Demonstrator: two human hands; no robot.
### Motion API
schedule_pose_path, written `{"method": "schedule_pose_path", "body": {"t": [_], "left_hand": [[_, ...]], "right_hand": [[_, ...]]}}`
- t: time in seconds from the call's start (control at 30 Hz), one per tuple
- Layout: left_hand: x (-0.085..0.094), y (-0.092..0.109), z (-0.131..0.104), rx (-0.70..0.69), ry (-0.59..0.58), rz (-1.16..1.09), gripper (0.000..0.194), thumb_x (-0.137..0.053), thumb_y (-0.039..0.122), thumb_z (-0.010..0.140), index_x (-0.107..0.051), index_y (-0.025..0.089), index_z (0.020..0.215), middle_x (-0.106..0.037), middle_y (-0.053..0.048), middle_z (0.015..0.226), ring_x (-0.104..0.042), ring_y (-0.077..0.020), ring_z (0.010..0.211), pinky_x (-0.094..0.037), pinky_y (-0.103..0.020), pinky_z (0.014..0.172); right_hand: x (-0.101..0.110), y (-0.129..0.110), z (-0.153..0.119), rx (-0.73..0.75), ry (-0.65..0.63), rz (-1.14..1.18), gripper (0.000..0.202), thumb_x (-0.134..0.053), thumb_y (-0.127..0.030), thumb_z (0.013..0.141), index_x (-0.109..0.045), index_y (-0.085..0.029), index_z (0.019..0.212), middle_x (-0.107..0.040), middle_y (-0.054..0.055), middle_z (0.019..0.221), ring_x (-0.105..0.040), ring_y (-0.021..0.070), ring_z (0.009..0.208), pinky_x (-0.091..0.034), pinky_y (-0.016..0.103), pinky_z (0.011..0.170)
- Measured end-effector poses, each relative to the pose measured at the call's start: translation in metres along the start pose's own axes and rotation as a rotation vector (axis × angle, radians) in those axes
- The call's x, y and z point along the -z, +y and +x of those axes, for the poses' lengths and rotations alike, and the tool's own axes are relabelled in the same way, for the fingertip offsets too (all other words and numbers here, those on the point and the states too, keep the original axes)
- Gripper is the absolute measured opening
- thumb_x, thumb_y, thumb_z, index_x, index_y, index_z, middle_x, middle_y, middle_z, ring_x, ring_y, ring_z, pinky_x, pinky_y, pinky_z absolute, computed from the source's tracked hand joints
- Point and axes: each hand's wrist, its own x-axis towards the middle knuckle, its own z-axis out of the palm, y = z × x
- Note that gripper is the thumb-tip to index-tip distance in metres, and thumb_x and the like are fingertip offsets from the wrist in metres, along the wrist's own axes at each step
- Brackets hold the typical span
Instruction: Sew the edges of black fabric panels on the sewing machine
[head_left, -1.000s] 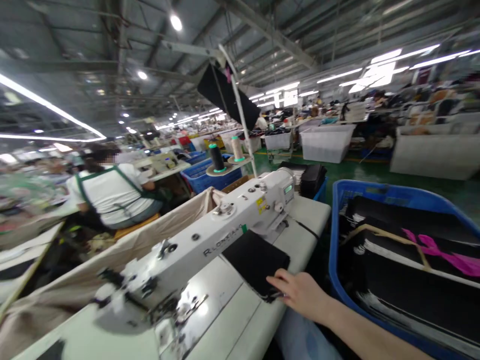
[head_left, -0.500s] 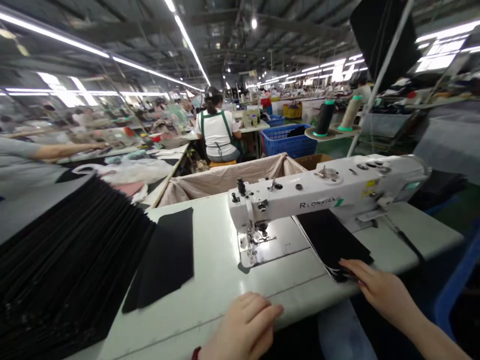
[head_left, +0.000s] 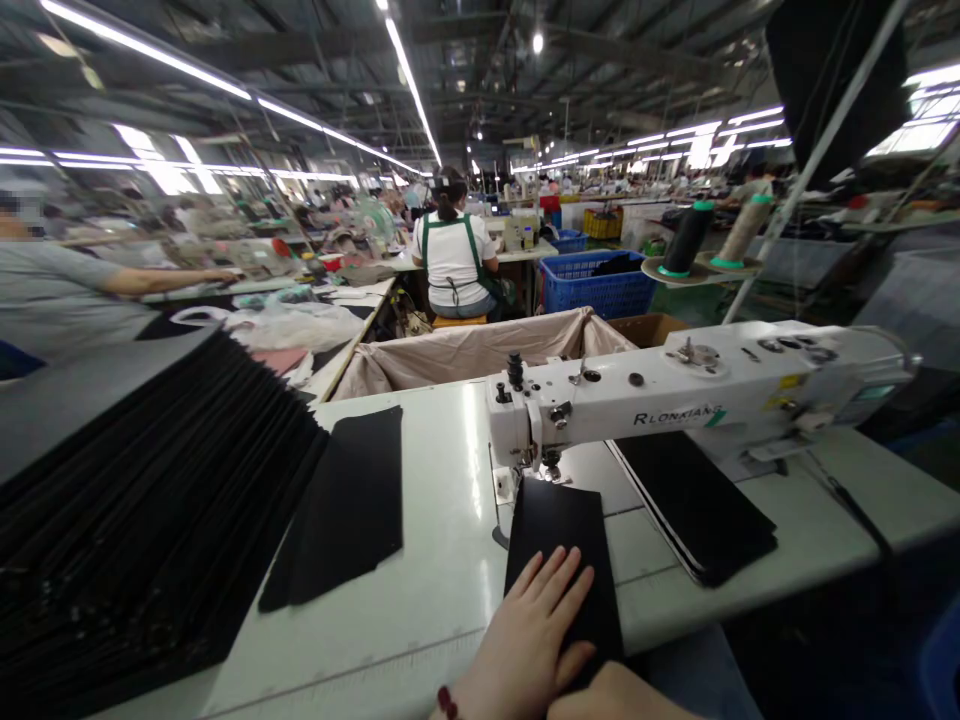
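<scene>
A black fabric panel [head_left: 559, 515] lies on the sewing table with its far edge at the presser foot of the white sewing machine [head_left: 600, 400]. My left hand [head_left: 536, 620] rests flat on this panel, fingers stretched out and thumb apart. Just below it, at the bottom edge, my right hand [head_left: 619, 695] shows only in part, close to the panel's near end; its fingers are hidden. A stack of black panels [head_left: 697, 510] lies under the machine arm to the right, touched by neither hand.
A tall pile of black panels [head_left: 150, 500] stands at the left, with loose black panels [head_left: 352, 500] beside it. Behind the table hangs a beige cloth-lined bin [head_left: 465, 350]. Thread cones [head_left: 686, 240] stand at back right. One co-worker [head_left: 450, 250] sits ahead; another's arm [head_left: 165, 282] reaches in from the left.
A black panel now lies at the presser foot under my left hand, which has flattened and moved slightly right. My right hand has left the right-hand stack and come down beside the left.
</scene>
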Motion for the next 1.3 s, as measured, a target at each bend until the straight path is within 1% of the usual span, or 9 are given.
{"method": "schedule_pose_path", "body": {"t": [0.07, 0.17, 0.3, 0.5, 0.67, 0.8, 0.93, 1.07, 1.3], "left_hand": [[-0.009, -0.015, -0.024, 0.017, 0.014, 0.103, 0.077, -0.06, 0.031, 0.084, -0.017, 0.026, 0.147, -0.028, -0.005, 0.152, -0.031, -0.0255, 0.137, -0.033, -0.047, 0.111], [-0.007, -0.029, -0.059, 0.024, 0.06, 0.19, 0.063, -0.055, 0.029, 0.088, -0.028, 0.029, 0.144, -0.044, -0.003, 0.144, -0.045, -0.0247, 0.129, -0.045, -0.042, 0.103], [0.007, -0.034, -0.076, 0.164, 0.092, 0.192, 0.05, -0.053, 0.031, 0.09, -0.04, 0.03, 0.138, -0.06, -0.004, 0.126, -0.06, -0.0218, 0.109, -0.054, -0.036, 0.09], [0.032, -0.048, -0.05, 0.291, 0.067, 0.139, 0.071, -0.057, 0.041, 0.086, -0.022, 0.027, 0.146, -0.03, -0.006, 0.152, -0.033, -0.0276, 0.136, -0.037, -0.048, 0.109], [0.043, -0.059, -0.019, 0.302, 0.067, 0.12, 0.07, -0.059, 0.051, 0.082, -0.032, 0.028, 0.142, -0.044, -0.007, 0.142, -0.042, -0.0294, 0.128, -0.038, -0.052, 0.105], [0.035, -0.067, -0.016, 0.265, 0.081, 0.131, 0.066, -0.052, 0.048, 0.087, -0.027, 0.024, 0.144, -0.033, -0.008, 0.15, -0.029, -0.0267, 0.138, -0.029, -0.05, 0.112], [0.027, -0.075, -0.018, 0.379, 0.131, 0.226, 0.061, -0.043, 0.047, 0.092, -0.021, 0.029, 0.146, -0.025, -0.007, 0.154, -0.022, -0.0272, 0.141, -0.026, -0.054, 0.112], [0.03, -0.077, -0.004, 0.382, 0.113, 0.246, 0.059, -0.042, 0.048, 0.092, -0.021, 0.034, 0.146, -0.025, -0.005, 0.154, -0.023, -0.027, 0.14, -0.026, -0.053, 0.112], [0.031, -0.076, 0.015, 0.287, 0.109, 0.175, 0.057, -0.041, 0.044, 0.093, -0.023, 0.028, 0.145, -0.029, -0.003, 0.152, -0.024, -0.0209, 0.141, -0.022, -0.047, 0.115]], "right_hand": [[0.02, 0.008, 0.015, -0.005, 0.077, 0.092, 0.023, -0.042, -0.031, 0.095, -0.064, -0.023, 0.097, -0.069, -0.001, 0.085, -0.063, 0.0118, 0.072, -0.047, 0.019, 0.063], [0.059, 0.022, 0.044, -0.097, 0.254, 0.062, 0.031, -0.04, -0.027, 0.095, -0.053, -0.025, 0.123, -0.062, 0.002, 0.12, -0.06, 0.0143, 0.104, -0.046, 0.025, 0.088], [0.08, 0.048, 0.082, -0.191, 0.245, -0.201, 0.048, -0.044, -0.022, 0.091, -0.039, -0.03, 0.138, -0.042, 0.001, 0.145, -0.054, 0.0197, 0.118, -0.046, 0.034, 0.095], [0.071, 0.071, 0.074, -0.26, 0.235, -0.311, 0.053, -0.046, -0.015, 0.086, -0.041, -0.031, 0.136, -0.045, -0.002, 0.142, -0.054, 0.0197, 0.118, -0.048, 0.035, 0.093], [0.067, 0.076, 0.062, -0.315, 0.253, -0.329, 0.051, -0.046, -0.015, 0.085, -0.044, -0.026, 0.135, -0.046, 0.003, 0.142, -0.054, 0.0207, 0.118, -0.045, 0.036, 0.097], [0.066, 0.076, 0.066, -0.322, 0.231, -0.365, 0.061, -0.044, -0.014, 0.084, -0.033, -0.028, 0.143, -0.043, 0.004, 0.144, -0.057, 0.0209, 0.113, -0.048, 0.035, 0.091], [0.065, 0.077, 0.068, -0.329, 0.205, -0.407, 0.066, -0.043, -0.013, 0.084, -0.027, -0.031, 0.145, -0.042, 0.003, 0.144, -0.061, 0.0212, 0.105, -0.051, 0.035, 0.084], [0.064, 0.079, 0.068, -0.311, 0.194, -0.431, 0.062, -0.043, -0.014, 0.085, -0.032, -0.032, 0.143, -0.043, 0.002, 0.144, -0.06, 0.022, 0.107, -0.051, 0.036, 0.084], [0.064, 0.08, 0.07, -0.311, 0.179, -0.438, 0.057, -0.041, -0.017, 0.085, -0.037, -0.027, 0.141, -0.044, 0.003, 0.143, -0.06, 0.0217, 0.107, -0.052, 0.035, 0.082]]}}
